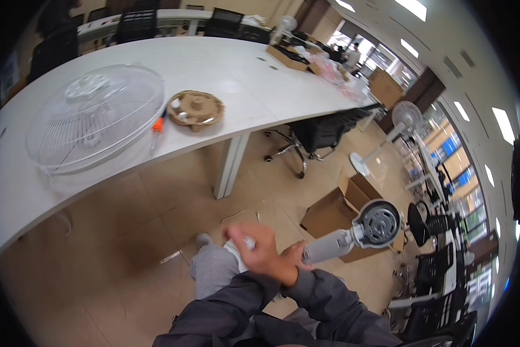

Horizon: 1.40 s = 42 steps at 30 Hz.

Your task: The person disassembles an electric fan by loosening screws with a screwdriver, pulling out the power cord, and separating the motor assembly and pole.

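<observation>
My forearms cross in front of me, in dark grey sleeves. My right hand [258,251] reaches across to the left, fingers curled and slightly blurred, with a small whitish piece [249,242] at its fingers; its kind is not clear. Behind that wrist, my left hand [295,253] is mostly hidden, with fingers against the lower end of a grey fan body [328,246]. This body leans to the right and ends in a round motor housing [380,223], its slotted face showing and no blades on it. A white part shows partly behind my right hand, above my knee.
On the white table [231,75] lie a fan grille [98,118], an orange-handled screwdriver [158,125] and a brown moulded-pulp piece [196,109]. An open cardboard box [329,213] stands on the floor near the motor housing. Beyond are an office chair [320,136] and a standing fan [406,118].
</observation>
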Tool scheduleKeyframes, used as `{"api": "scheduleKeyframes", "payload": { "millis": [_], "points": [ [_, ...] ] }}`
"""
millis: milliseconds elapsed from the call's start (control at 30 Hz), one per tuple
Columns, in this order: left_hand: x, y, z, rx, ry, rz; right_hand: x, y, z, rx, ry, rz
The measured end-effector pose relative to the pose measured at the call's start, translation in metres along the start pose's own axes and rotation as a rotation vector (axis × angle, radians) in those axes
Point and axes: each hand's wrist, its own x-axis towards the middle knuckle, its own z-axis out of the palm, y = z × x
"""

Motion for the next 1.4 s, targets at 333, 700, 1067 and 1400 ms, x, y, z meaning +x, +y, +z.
{"api": "scheduleKeyframes", "payload": {
  "millis": [333,700,1067,1400],
  "points": [
    [-0.010,-0.018,-0.008,-0.026,0.127,-0.028,-0.236,0.041,-0.152,-0.690,0.533,0.316],
    [-0.017,0.009,0.023,-0.022,0.116,0.142,-0.208,0.119,-0.182,0.536,0.758,0.592],
    [-0.037,0.069,0.041,0.043,-0.057,0.259,-0.248,0.053,-0.237,0.496,0.959,0.462],
    [-0.074,0.070,0.043,0.004,-0.288,0.113,-0.316,0.019,-0.260,0.502,1.232,0.477]
  ]
}}
